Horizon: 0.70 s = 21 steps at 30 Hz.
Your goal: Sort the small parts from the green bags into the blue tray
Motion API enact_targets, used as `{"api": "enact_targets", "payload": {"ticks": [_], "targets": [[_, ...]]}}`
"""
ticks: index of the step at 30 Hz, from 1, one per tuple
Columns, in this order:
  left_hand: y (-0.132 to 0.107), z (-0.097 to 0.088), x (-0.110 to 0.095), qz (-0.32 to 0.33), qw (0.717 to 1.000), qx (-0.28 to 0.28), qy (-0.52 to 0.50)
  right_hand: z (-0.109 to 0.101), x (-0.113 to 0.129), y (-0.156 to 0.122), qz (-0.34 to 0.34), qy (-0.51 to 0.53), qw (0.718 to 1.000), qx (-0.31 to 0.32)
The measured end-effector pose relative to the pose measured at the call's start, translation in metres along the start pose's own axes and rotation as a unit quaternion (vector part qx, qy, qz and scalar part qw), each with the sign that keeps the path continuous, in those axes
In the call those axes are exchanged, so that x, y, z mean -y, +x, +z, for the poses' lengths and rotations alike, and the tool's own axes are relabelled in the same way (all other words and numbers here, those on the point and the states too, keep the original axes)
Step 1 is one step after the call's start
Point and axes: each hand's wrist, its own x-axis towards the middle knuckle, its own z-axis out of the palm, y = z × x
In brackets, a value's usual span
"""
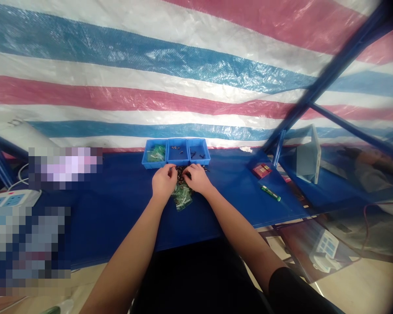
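Observation:
My left hand (163,179) and my right hand (197,178) rest close together on the blue table (118,205), fingers curled downward. Between their fingertips lies a heap of small black parts (180,171). Just below the hands is a pile of small green pieces (182,196) in clear wrapping. What the fingers pinch is too small to make out. Right behind the hands stand three blue bins in a row: the left bin (154,153) holds green pieces, the middle bin (177,152) and the right bin (199,153) hold a few small dark parts.
A green marker-like stick (270,193) and a small red box (261,170) lie to the right. A white power strip (9,201) sits at the left. A striped tarp (196,78) hangs behind the table. Blue metal frame bars (327,74) slant at the right.

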Motion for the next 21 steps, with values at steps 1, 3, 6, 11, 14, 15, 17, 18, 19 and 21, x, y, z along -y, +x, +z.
{"api": "enact_targets", "payload": {"ticks": [1,3,6,11,14,15,17,18,19,21], "targets": [[0.0000,0.0000,-0.0002,0.002,1.000,-0.001,0.001,0.0000,0.0004,-0.0002,0.001,-0.001,1.000,0.002],[-0.0002,-0.0002,-0.0004,0.002,1.000,-0.001,0.004,-0.0004,0.0014,-0.0005,-0.001,-0.004,1.000,0.008],[-0.0006,-0.0005,-0.0004,-0.001,1.000,0.008,0.010,-0.0025,0.0026,-0.0009,-0.014,-0.011,1.000,0.019],[-0.0003,-0.0011,-0.0001,-0.003,1.000,0.014,0.013,-0.0047,0.0020,-0.0005,-0.025,0.009,0.999,0.024],[0.0003,-0.0016,-0.0002,-0.006,1.000,0.012,0.004,-0.0027,0.0000,0.0000,-0.029,0.015,0.999,0.026],[0.0005,-0.0018,-0.0003,-0.006,1.000,0.013,0.002,-0.0018,-0.0008,0.0002,-0.027,0.015,0.999,0.023],[0.0005,-0.0021,-0.0006,-0.004,1.000,0.017,0.001,-0.0003,-0.0022,0.0006,-0.026,0.016,0.999,0.019],[0.0004,-0.0022,-0.0008,-0.003,1.000,0.018,0.001,0.0002,-0.0028,0.0008,-0.028,0.017,0.999,0.020],[0.0003,-0.0023,-0.0010,-0.001,1.000,0.019,0.002,0.0005,-0.0032,0.0010,-0.030,0.018,0.999,0.021],[0.0000,-0.0024,-0.0013,0.001,1.000,0.018,0.001,0.0007,-0.0039,0.0013,-0.032,0.020,0.999,0.022]]}}
